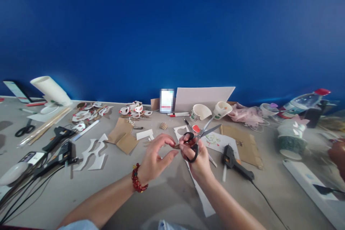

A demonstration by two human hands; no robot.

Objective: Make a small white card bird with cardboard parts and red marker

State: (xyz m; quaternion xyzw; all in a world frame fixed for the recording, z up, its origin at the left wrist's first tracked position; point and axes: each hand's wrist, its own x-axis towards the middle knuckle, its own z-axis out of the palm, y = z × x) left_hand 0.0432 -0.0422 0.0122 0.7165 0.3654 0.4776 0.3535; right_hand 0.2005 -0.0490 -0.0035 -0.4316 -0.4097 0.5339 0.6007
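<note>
A pair of scissors with black handles is hooked on the fingers of my right hand, its blades spread and pointing away to the upper right. That hand's fingertips also meet a small brown piece, which looks like cardboard. From the other side, my left hand takes the piece at its fingertips, fingers curved and thumb below. The piece is partly covered by fingers. Under my right hand lies a long white paper strip. Just beyond are a paper with a green drawing and a small ridged cardboard piece.
A black glue gun with its cord lies on the right, near brown cardboard. Two more glue guns lie left, beside white cutouts. Paper cups, a bottle and a power strip stand around; another person's hand shows far right.
</note>
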